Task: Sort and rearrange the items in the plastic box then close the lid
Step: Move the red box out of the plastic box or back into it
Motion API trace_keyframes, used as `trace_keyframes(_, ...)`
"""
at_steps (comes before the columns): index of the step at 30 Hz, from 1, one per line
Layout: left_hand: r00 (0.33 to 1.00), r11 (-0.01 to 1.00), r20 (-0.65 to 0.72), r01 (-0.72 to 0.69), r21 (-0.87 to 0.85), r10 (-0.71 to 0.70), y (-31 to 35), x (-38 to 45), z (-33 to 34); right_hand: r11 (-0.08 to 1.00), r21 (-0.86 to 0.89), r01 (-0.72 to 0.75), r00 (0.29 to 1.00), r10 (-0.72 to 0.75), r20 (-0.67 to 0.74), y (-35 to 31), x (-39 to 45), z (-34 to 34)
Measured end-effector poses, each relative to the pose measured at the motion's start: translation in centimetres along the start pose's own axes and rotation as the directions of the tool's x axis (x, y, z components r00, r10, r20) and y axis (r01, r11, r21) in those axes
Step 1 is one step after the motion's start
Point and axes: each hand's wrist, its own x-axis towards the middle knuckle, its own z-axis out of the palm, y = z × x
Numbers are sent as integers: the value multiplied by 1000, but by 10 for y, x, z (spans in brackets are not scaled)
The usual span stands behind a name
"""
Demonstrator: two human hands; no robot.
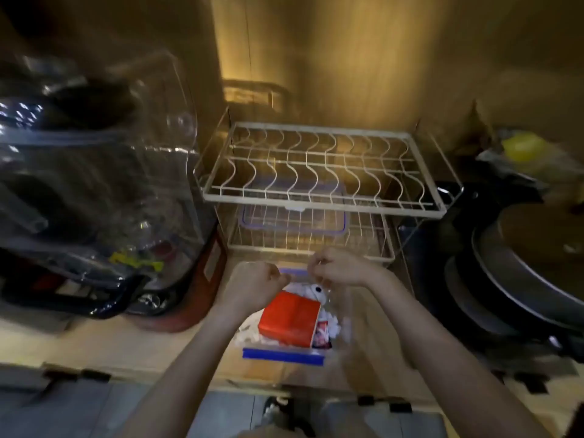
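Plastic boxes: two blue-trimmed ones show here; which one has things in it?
The near plastic box under the hands, holding a red carton. The far box on the rack's lower shelf looks empty.

I count two hands — left hand point(256, 287), right hand point(339, 268), one plastic box point(284, 355), one red carton point(289, 320) in it, one lid point(294, 219), one two-tier wire rack point(322, 172), several dark pans point(521, 279) — number unclear

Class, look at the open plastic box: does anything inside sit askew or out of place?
Yes: the red carton lies tilted across the plastic box, atop loose white items, not flat. The lid sits apart on the wire rack's lower shelf.
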Motion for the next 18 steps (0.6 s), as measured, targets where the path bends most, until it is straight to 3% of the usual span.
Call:
trace_keyframes(4,993,996,81,85,-26,-83,-20,-7,33,999,28,-41,999,41,0,25,12,32)
trace_keyframes(8,990,998,127,65,1,-65,-36,-16,64,988,126,-93,995,95,-10,49,26,64)
trace_keyframes(12,984,1000,180,16,0,-16,-48,-26,90,988,95,-119,991,123,-43,57,33,83)
trace_keyframes(18,977,959,153,-181,219,149,-55,-34,104,990,58,-130,989,134,-67,68,38,102)
